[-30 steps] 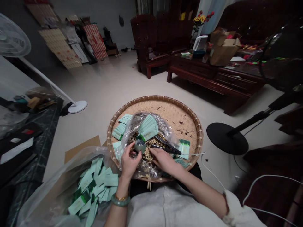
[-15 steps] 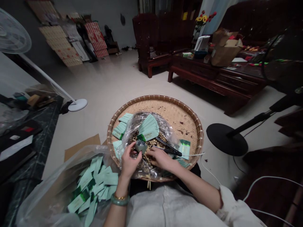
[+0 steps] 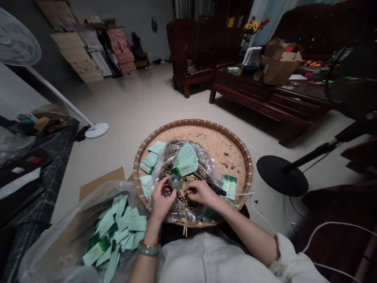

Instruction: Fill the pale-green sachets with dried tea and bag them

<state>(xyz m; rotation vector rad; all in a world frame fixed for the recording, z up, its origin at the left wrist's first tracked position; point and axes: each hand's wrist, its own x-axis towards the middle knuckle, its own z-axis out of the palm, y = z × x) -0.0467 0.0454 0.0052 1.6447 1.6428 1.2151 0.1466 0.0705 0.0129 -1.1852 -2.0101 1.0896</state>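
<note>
My left hand (image 3: 160, 199) is shut on a small translucent grey pouch (image 3: 175, 182), held up at the near side of a heap of crumbly dried tan bits (image 3: 185, 184). My right hand (image 3: 204, 192) hangs just above that heap with its fingertips bunched. Whether they pinch anything is too small to tell. Close beyond it lies a dark pair of tongs (image 3: 211, 184). The heap sits in a clear plastic bag (image 3: 206, 161), along with a fan of pale green paper packets (image 3: 185, 159).
All this rests in a round woven bamboo tray (image 3: 232, 145). A plastic bag of green packets (image 3: 114, 232) sits at front left, beside a dark stone counter (image 3: 50, 177). Fan bases stand on both sides, with dark wooden furniture beyond.
My right hand has moved back from the tongs and its fingers have bunched over the heap. The view has tilted slightly. My left hand and its pouch stay almost still.
</note>
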